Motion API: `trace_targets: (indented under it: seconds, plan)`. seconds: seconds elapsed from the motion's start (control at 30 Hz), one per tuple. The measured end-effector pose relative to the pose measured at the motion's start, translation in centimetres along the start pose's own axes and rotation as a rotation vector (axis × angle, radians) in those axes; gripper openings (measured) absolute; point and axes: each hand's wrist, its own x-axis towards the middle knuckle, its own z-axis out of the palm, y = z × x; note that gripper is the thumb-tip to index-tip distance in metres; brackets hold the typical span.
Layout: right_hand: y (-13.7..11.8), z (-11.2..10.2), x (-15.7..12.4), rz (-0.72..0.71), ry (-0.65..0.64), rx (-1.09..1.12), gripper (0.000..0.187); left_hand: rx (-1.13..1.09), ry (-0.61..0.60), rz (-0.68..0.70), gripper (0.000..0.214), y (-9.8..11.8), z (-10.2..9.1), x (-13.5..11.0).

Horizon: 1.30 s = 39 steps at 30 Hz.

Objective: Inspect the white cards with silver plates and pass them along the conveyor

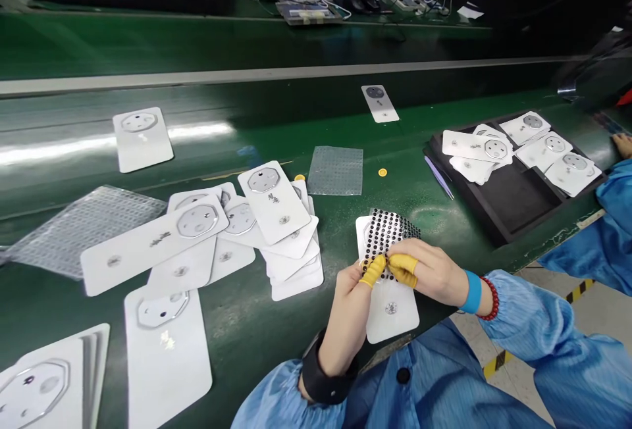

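Observation:
A clear sheet of small black dots [384, 235] is held at chest side over a white phone back panel [392, 314] with a round camera area. My left hand [353, 291] grips the sheet's lower left edge, its thumb in a yellow finger cot. My right hand [432, 272], with yellow cots on thumb and finger, is closed in a pinch at the sheet's lower edge, close to the left thumb. Whether a single dot sits between the right fingertips is too small to tell. The sheet's right side is bent upward.
Several white panels [291, 245] lie overlapping on the green bench to the left, beside bubble-textured plastic sheets [336, 171]. A black tray [523, 208] holding more panels stands at right, with a purple pry tool [438, 177] alongside. Another person's blue sleeve [615, 205] is at far right.

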Motion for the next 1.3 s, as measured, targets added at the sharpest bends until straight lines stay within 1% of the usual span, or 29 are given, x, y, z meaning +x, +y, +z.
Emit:
trace_targets:
  seconds: [0.13, 0.27, 0.4, 0.53, 0.63, 0.7, 0.77, 0.83, 0.87, 0.9, 0.93, 0.97, 1.0, 1.03, 1.07, 1.13, 1.2, 1.23, 1.3]
  plan:
    - [0.3, -0.3, -0.3, 0.049, 0.002, 0.020, 0.020, -0.016, -0.014, -0.011, 0.006, 0.0, 0.1, 0.1]
    - [0.0, -0.3, -0.7, -0.003, -0.013, 0.009, 0.022, 0.000, -0.031, -0.022, 0.008, -0.1, 0.0, 0.0]
    - [0.1, 0.2, -1.2, 0.037, -0.036, 0.038, 0.027, 0.017, 0.010, -0.035, 0.010, -0.4, 0.0, 0.0]
    - [1.1, 0.6, -2.0, 0.032, -0.074, 0.065, 0.028, 0.058, 0.048, -0.047, 0.010, -0.4, 0.4, 0.6]
    - [2.2, 0.9, -2.3, 0.165, -0.068, 0.184, 0.019, 0.142, 0.037, -0.073, 0.020, 0.1, -0.1, 1.1]
    - [2.9, 1.0, -2.4, 0.275, -0.061, 0.270, 0.013, 0.214, 0.086, -0.059, 0.028, 0.7, -1.4, 1.1]
    - [3.6, 0.8, -2.3, 0.361, -0.061, 0.329, 0.013, 0.290, 0.186, 0.001, 0.035, 1.2, -3.2, 0.3]
    - [4.0, 0.4, -1.9, 0.420, -0.047, 0.383, 0.016, 0.387, 0.273, 0.125, 0.037, 1.4, -4.7, -1.2]
    - [4.0, 0.0, -1.6, 0.448, -0.035, 0.411, 0.017, 0.428, 0.302, 0.201, 0.039, 1.4, -5.1, -2.1]
    - [3.9, -0.4, -1.2, 0.478, -0.014, 0.438, 0.016, 0.449, 0.311, 0.272, 0.042, 1.3, -5.3, -3.1]
    - [3.6, -0.9, -0.7, 0.510, 0.018, 0.463, 0.015, 0.441, 0.302, 0.315, 0.048, 1.2, -5.1, -4.0]
    - [3.1, -1.4, 0.0, 0.537, 0.057, 0.485, 0.011, 0.405, 0.280, 0.319, 0.057, 1.1, -4.7, -4.8]
    - [2.3, -1.9, 0.7, 0.549, 0.096, 0.496, 0.007, 0.356, 0.247, 0.291, 0.066, 1.0, -4.2, -5.4]
    - [1.4, -2.4, 1.5, 0.536, 0.129, 0.498, 0.004, 0.313, 0.202, 0.252, 0.074, 1.0, -3.5, -5.9]
    - [0.3, -2.8, 2.3, 0.490, 0.153, 0.486, 0.004, 0.288, 0.148, 0.213, 0.080, 1.0, -2.9, -6.3]
    - [-1.7, -3.2, 3.8, 0.309, 0.158, 0.417, 0.008, 0.296, 0.081, 0.189, 0.080, 1.0, -1.8, -6.6]
    - [-3.0, -3.1, 4.8, 0.135, 0.131, 0.327, 0.009, 0.341, 0.070, 0.218, 0.072, 0.7, -1.2, -6.8]
    - [-3.3, -2.9, 5.0, 0.083, 0.113, 0.291, 0.009, 0.362, 0.086, 0.234, 0.068, 0.4, -1.1, -6.9]
    - [-3.6, -2.8, 5.0, 0.052, 0.084, 0.254, 0.011, 0.406, 0.131, 0.286, 0.063, -0.1, -0.9, -7.0]
